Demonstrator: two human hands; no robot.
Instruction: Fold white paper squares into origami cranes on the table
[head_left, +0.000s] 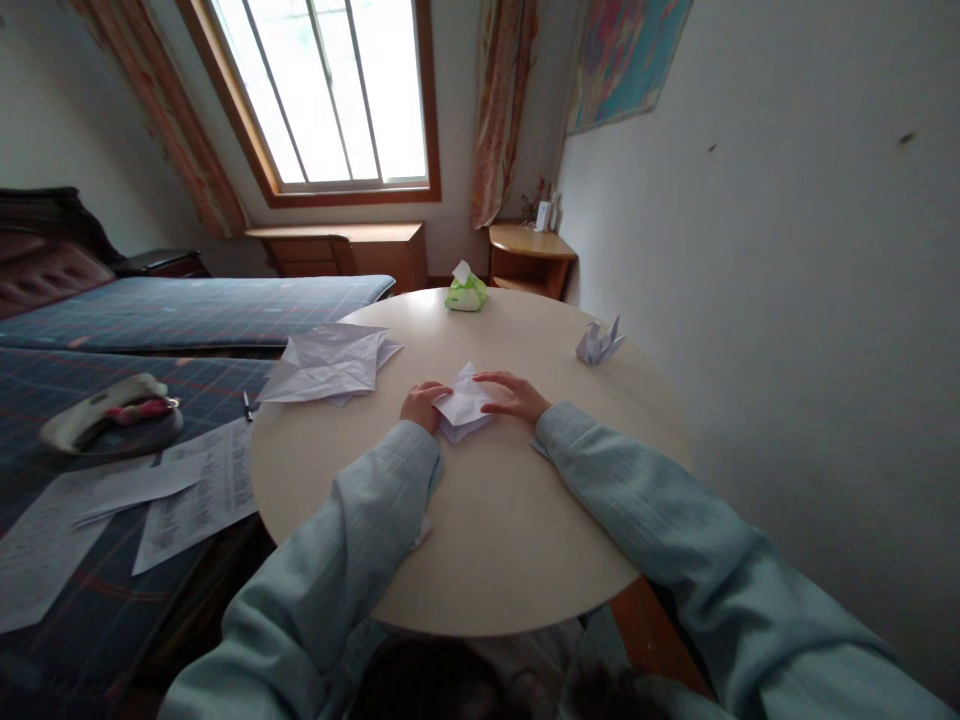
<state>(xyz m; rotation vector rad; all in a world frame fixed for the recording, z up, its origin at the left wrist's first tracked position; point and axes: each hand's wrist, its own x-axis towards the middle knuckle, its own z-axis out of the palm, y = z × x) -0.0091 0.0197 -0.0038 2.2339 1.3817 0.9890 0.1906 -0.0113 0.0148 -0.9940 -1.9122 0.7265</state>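
A folded sheet of white paper (463, 404), with a point at its far end and creased flaps, is between my two hands over the middle of the round table. My left hand (424, 404) pinches its left edge, the thumb lying on top. On the other side, my right hand (519, 397) grips the right edge, thumb below and index finger reaching across the top corner. The fingertips under the paper are hidden. Farther right stands a folded white paper figure (599, 342) with upright points. To the left lies a stack of large creased white paper (330, 362).
The round cream table (517, 540) has a green tissue pack (466, 291) at its far edge. A bed (187, 305) adjoins on the left, bearing printed sheets (199, 500), a pen (247, 405) and a whitish band-like object (112, 415). A wall (810, 330) runs along the right.
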